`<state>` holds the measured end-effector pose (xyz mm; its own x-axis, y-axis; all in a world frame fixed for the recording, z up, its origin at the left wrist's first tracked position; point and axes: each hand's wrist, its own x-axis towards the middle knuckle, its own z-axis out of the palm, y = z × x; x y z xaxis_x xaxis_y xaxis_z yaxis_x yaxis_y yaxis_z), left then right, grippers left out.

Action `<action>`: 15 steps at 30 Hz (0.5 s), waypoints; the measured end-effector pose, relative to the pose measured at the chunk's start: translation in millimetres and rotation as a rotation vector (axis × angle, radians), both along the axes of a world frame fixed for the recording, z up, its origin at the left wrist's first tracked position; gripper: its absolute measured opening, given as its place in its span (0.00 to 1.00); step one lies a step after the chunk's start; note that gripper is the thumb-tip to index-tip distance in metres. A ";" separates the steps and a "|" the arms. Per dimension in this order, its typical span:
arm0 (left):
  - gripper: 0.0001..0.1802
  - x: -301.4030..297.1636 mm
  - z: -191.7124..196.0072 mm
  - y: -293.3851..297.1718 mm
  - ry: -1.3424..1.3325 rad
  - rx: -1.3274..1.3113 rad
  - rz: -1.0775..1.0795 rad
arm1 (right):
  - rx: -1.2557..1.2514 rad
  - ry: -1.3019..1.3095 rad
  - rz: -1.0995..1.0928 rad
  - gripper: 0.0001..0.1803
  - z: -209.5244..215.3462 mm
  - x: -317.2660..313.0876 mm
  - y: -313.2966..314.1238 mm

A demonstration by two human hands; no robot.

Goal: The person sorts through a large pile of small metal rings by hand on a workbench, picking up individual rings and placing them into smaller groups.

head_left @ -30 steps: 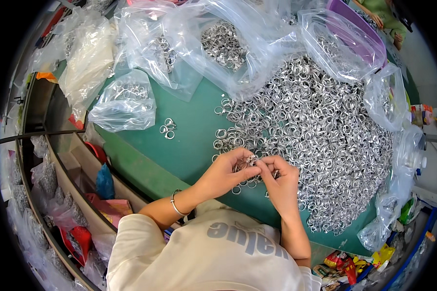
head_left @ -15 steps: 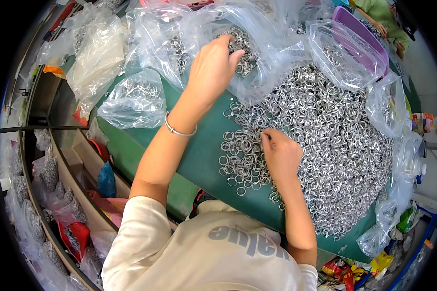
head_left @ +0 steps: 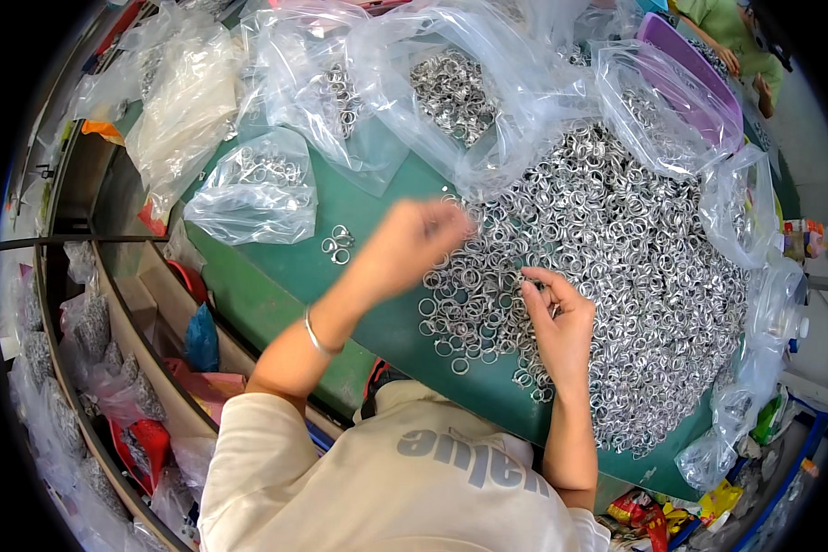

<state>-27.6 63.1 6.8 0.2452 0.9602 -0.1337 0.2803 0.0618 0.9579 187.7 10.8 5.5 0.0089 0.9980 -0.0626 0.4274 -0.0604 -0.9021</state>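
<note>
Rings (head_left: 616, 248) lie heaped under right hand (head_left: 557, 317), fingers pinched on one; left hand (head_left: 414, 244) blurred.

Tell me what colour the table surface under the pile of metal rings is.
Green: the table surface shows bare beside the silver metal rings, clearest in the head view.

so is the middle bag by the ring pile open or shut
Open: the clear bag gapes toward the ring pile, with rings lying loose inside.

a small workshop: green bench (head_left: 276, 276) heaped with metal rings (head_left: 635, 248), plastic bags (head_left: 258, 189).
</note>
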 end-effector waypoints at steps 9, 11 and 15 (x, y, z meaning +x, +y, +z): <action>0.15 6.3 10.8 9.7 0.315 0.428 0.156 | 0.094 -0.484 0.011 0.08 -4.4 -6.0 11.4; 0.13 6.0 -2.7 -2.6 0.484 0.425 0.105 | 0.163 -0.543 -0.004 0.09 -7.4 -7.4 12.7; 0.09 11.4 -28.2 -3.6 0.612 0.400 0.086 | 0.321 -0.643 0.043 0.08 -18.4 -17.8 29.0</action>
